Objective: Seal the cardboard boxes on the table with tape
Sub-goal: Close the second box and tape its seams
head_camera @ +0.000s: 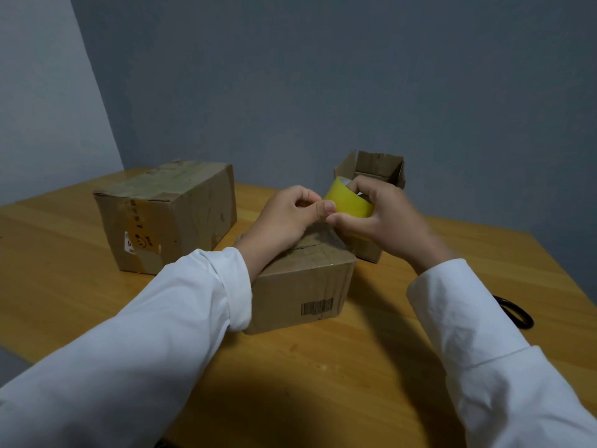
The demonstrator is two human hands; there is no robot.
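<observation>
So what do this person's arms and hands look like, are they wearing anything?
Both arms are in long white sleeves of plain, slightly creased cloth. The left sleeve has its cuff turned back at the wrist; the right sleeve ends in a plain cuff. The left hand and right hand are bare, with no gloves, rings or watch showing.

Plain room corner, likely a home or small office packing spot, bare grey-blue walls (323, 76), light wooden desk (323, 367), three worn cardboard boxes (168, 215) with old tape and a barcode label (316, 307)
</observation>
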